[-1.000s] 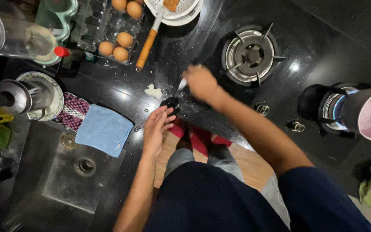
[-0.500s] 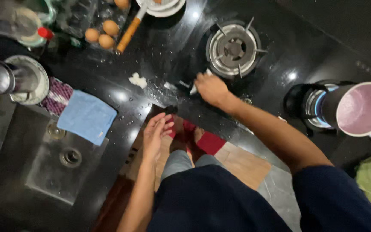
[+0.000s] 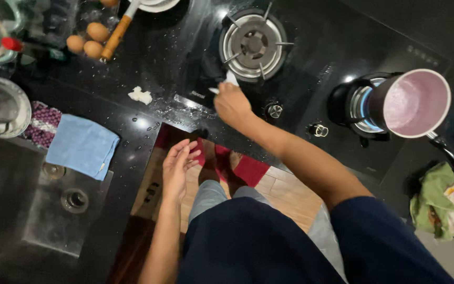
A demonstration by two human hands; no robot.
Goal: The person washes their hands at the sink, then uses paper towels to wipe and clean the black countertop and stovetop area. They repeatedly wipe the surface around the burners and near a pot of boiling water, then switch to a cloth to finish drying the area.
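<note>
Gripping a small white cloth (image 3: 230, 79), mostly hidden under its closed fingers, the right hand (image 3: 232, 103) presses it to the black hob (image 3: 311, 63) just below the unlit burner (image 3: 253, 44). The left hand (image 3: 178, 167) hangs open, fingers spread, holding nothing, below the counter edge. A pink pot (image 3: 413, 102), contents unclear, sits over a blue flame.

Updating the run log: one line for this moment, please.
right hand: wiping black hob with white tissue near gas burner | left hand: free, open | pink pot: on lit burner
</note>
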